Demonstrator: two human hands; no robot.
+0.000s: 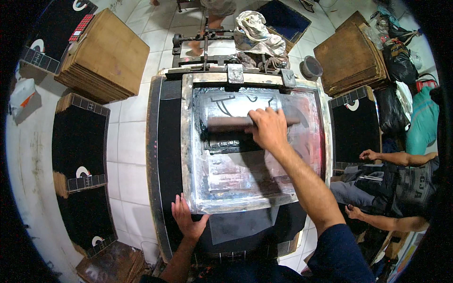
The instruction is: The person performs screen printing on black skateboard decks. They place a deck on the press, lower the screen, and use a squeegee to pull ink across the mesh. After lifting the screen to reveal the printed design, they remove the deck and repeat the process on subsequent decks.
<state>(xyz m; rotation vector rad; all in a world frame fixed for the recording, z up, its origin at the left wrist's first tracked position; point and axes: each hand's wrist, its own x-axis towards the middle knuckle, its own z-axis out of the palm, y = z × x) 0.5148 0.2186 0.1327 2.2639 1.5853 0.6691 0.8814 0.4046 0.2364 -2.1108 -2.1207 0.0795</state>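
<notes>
- My right hand (270,126) grasps the squeegee (229,124), which lies across the mesh (231,184) on the 12 o'clock side of its middle; I'd hold the blade level and press evenly along its whole width.
- My left hand (188,219) is loose, fingers spread at the screen frame's (187,151) 7 o'clock corner. I can't tell whether it presses; I'd steady that corner.
- Black ink (222,146) shows toward 9 o'clock; I'd sweep it in evenly.
- A hinge clamp (235,74) sits near 12 o'clock; I'd stop short of it.
</notes>
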